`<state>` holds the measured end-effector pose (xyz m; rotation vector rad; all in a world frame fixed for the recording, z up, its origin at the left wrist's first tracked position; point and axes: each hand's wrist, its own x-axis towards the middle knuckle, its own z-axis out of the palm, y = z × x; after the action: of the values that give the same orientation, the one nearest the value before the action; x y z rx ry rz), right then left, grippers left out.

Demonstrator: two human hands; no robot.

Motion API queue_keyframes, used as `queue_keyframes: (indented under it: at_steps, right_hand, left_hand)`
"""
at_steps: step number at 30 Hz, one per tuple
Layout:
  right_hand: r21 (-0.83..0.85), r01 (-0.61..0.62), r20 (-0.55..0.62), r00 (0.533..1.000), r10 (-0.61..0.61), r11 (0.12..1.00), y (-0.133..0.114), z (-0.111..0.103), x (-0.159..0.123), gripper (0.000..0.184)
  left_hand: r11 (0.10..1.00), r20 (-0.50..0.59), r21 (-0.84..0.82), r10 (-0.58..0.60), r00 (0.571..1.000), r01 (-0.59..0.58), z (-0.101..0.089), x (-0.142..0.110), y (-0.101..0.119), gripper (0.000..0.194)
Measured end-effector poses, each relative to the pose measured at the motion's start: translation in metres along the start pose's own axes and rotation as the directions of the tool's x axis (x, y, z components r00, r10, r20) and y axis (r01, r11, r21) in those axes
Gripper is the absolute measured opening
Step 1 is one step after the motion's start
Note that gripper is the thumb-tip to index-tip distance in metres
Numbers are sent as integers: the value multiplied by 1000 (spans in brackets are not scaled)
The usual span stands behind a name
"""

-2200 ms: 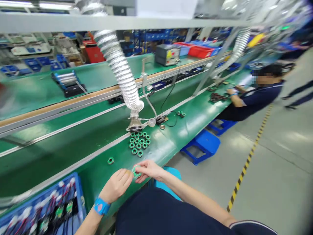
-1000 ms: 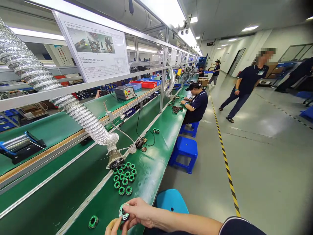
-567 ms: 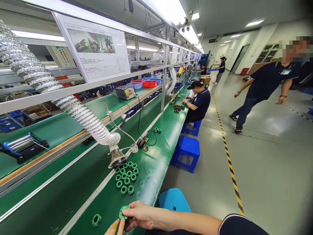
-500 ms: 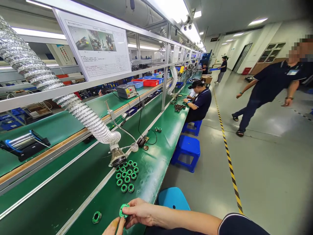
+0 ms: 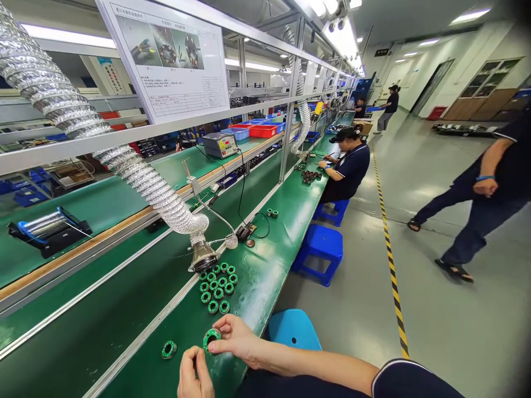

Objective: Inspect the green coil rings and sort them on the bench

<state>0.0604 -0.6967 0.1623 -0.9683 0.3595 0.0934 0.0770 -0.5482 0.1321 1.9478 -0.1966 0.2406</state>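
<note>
Ring (image 5: 212,340) is in the right hand (image 5: 238,340), held up over the near end of the green tabletop (image 5: 263,282), green face showing. Right fingers clamped on it, thumb on the face near the hole. Left hand (image 5: 194,376) just beside it, fingers curled, tips near the ring's lower edge; can't tell if they touch it or pinch anything.

Loose ring (image 5: 168,349) lies on the tabletop, left of the held one. Ring cluster (image 5: 218,290) sits farther up, same green faces, packed close together. Nozzle (image 5: 203,257) on the foil hose (image 5: 145,188) hangs at the cluster's far end. Beyond: brown disc (image 5: 250,243), black block (image 5: 243,232) with a cable, then a ring pair (image 5: 272,213).

Light-blue stool (image 5: 292,329) beside the near edge, dark-blue stool (image 5: 321,243) past it. Seated co-worker (image 5: 350,166) farther along, near a dark pile of parts (image 5: 311,176). Wire spool (image 5: 45,225) and control box (image 5: 219,145) on the raised shelf (image 5: 124,193). Walking person (image 5: 489,193) on the right, past the striped floor line (image 5: 390,254).
</note>
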Motion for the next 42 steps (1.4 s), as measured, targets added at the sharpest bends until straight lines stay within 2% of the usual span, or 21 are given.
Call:
queue_keyframes:
  at_steps: [1, 2, 3, 4, 5, 6, 7, 8, 10, 11, 13, 15, 17, 19, 22, 26, 28, 34, 36, 42]
  right_hand:
    - [-61, 87, -12, 996, -88, 994, 1, -1, 1, 68]
    - [-125, 168, -25, 985, -172, 978, 1, -1, 0, 65]
    - [-183, 228, -31, 971, -238, 956, 1, -2, -2, 61]
    - [-224, 263, -35, 960, -277, 938, 0, -1, -5, 56]
    - [-236, 274, -45, 955, -292, 932, -1, 0, -8, 51]
    - [-223, 259, -41, 961, -275, 940, -1, 1, -10, 48]
    - [-197, 224, -35, 971, -235, 955, 0, 1, -12, 44]
    - [-176, 183, -14, 982, -189, 967, 2, 2, -12, 37]
    - [-149, 101, 31, 995, -97, 984, 6, 1, -11, 25]
    - [-144, 68, 51, 997, -61, 987, 8, 0, -9, 25]
    - [-141, 24, 69, 998, -14, 990, 11, -4, -6, 33]
    - [-144, 5, 66, 998, 5, 990, 12, -10, -4, 47]
    - [-142, -12, 54, 998, 20, 990, 11, -15, -4, 53]
    - [-124, -43, 43, 998, 49, 991, 10, -17, -4, 53]
    - [-129, -83, 33, 996, 88, 988, 10, -17, -4, 53]
    - [-227, -74, 6, 997, 77, 971, 11, -18, -2, 57]
    - [-243, -85, 8, 996, 89, 966, 12, -20, -1, 55]
    - [-160, -184, 35, 981, 192, 970, 13, -20, 1, 47]
    - [-125, -195, 50, 978, 202, 973, 13, -19, 1, 43]
    - [-85, -277, 201, 936, 289, 957, 10, -21, 3, 40]
  left_hand:
    - [953, 94, -164, -241, 966, 253, 4, -1, 7, 27]
    - [821, 249, -296, -427, 869, 488, 6, -1, 15, 31]
    - [640, 422, -377, -525, 739, 670, 6, -1, 23, 33]
    - [469, 575, -391, -548, 607, 792, 5, -1, 30, 33]
    - [349, 656, -400, -536, 531, 847, 4, 0, 37, 32]
    - [306, 671, -428, -522, 526, 850, 2, 0, 42, 31]
    - [329, 647, -459, -513, 564, 825, 0, 0, 45, 30]
    - [409, 601, -479, -492, 630, 777, -1, 0, 46, 30]
    - [643, 457, -449, -431, 778, 620, -3, 0, 42, 31]
    - [743, 396, -400, -388, 832, 537, -4, 0, 38, 32]
    - [873, 315, -283, -306, 898, 397, -6, -1, 30, 30]
    - [938, 301, -184, -231, 925, 294, -7, -2, 25, 25]
    - [970, 300, -115, -170, 939, 212, -9, -2, 23, 24]
    - [980, 301, -82, -149, 942, 181, -10, -2, 21, 25]
    - [971, 300, -70, -199, 933, 229, -11, -1, 17, 27]
    - [930, 379, -74, -309, 872, 361, -14, 4, 10, 29]
    - [918, 413, -71, -329, 850, 390, -17, 8, 8, 29]
    - [915, 430, -116, -304, 850, 386, -28, 15, 9, 32]
    - [926, 439, -138, -260, 860, 350, -31, 14, 11, 30]
    - [983, 422, -156, -20, 906, 94, -43, 17, 15, 22]
